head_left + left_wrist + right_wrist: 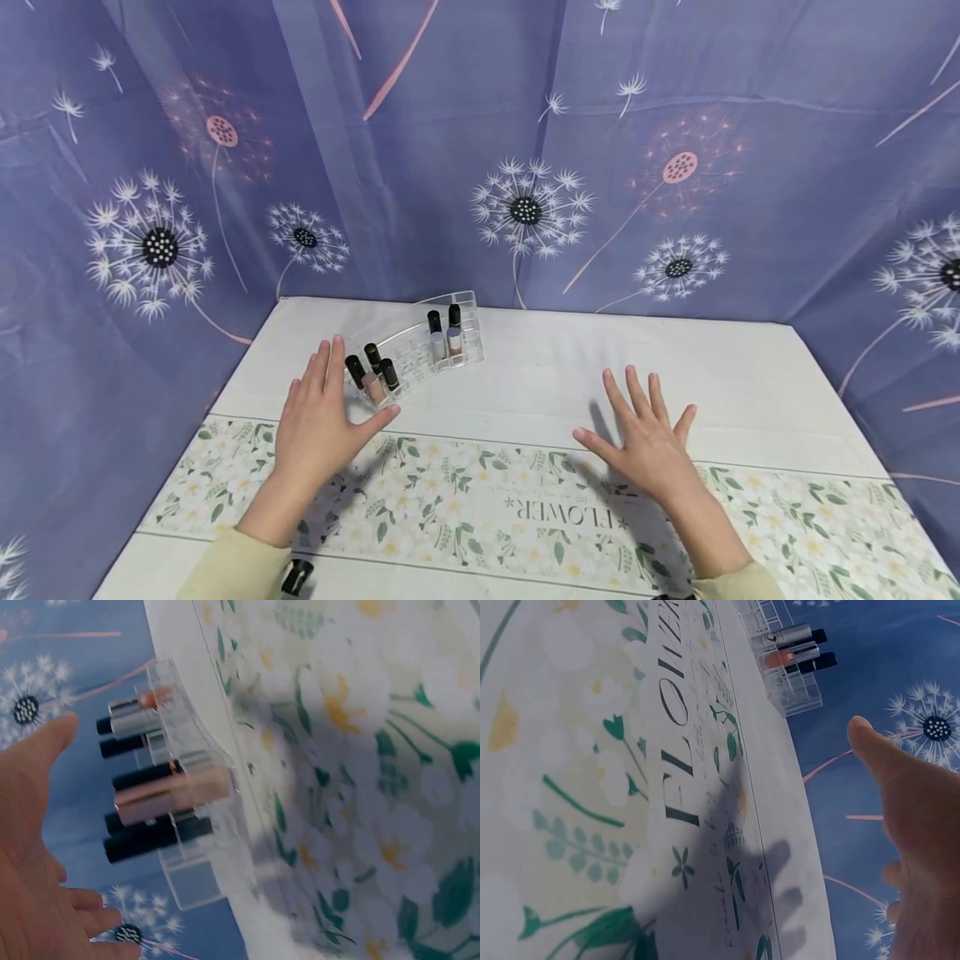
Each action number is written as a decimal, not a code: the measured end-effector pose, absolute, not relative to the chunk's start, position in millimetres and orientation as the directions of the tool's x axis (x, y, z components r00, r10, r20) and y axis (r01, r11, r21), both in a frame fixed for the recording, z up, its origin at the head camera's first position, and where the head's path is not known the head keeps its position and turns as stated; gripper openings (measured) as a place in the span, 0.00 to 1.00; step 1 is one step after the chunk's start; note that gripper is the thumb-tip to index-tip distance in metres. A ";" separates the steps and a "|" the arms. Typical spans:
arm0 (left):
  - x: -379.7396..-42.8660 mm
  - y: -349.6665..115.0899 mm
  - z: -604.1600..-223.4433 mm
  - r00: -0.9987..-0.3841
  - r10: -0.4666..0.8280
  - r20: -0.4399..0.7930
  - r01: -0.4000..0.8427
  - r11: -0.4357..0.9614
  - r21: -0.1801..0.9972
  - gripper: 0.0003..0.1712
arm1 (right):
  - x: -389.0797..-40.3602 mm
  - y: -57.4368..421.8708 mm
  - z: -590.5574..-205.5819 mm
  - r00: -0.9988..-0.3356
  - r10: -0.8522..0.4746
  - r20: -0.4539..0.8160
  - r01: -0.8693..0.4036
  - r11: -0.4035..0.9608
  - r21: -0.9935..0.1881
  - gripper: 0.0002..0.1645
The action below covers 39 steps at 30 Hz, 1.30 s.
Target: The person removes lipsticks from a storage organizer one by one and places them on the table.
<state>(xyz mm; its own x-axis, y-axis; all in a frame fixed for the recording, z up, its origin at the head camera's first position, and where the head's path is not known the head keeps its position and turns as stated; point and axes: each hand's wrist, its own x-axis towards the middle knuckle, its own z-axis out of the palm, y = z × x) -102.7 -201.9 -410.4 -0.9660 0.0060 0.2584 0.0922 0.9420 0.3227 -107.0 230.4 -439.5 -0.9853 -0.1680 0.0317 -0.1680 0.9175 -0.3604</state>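
Observation:
My left hand (318, 421) is held with its fingers straight and its thumb spread, just left of a clear plastic lipstick organizer (411, 367). It holds nothing. At the organizer's left end stand black lipstick tubes (388, 374) and a pinkish tube (372, 388). Two black tubes (454, 317) and two pale-topped tubes (438, 345) are at its right end. In the left wrist view the thumb and the tubes (150, 838) appear apart. Well to the right of the organizer, my right hand (648, 446) hovers with fingers fanned out, holding nothing.
A white tabletop (540, 358) carries a floral printed band (465, 500) with the word FLOWER. Behind and at both sides hangs a blue dandelion-print curtain (435, 183). A small black object (297, 577) shows by the left sleeve (236, 571).

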 end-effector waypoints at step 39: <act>-142.6 -243.6 -453.9 -0.990 -0.129 0.047 -0.057 0.698 0.714 0.82 | -110.8 223.3 -437.7 -0.980 -0.198 -0.003 -0.172 0.859 -0.482 0.60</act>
<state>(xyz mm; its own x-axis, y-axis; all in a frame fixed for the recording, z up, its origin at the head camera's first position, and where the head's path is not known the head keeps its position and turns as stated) -142.6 -243.6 -453.9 -0.9905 -0.1292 0.0474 -0.0569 0.6981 0.7137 -110.8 223.3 -437.7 -0.9801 -0.1984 -0.0029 -0.1725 0.8589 -0.4822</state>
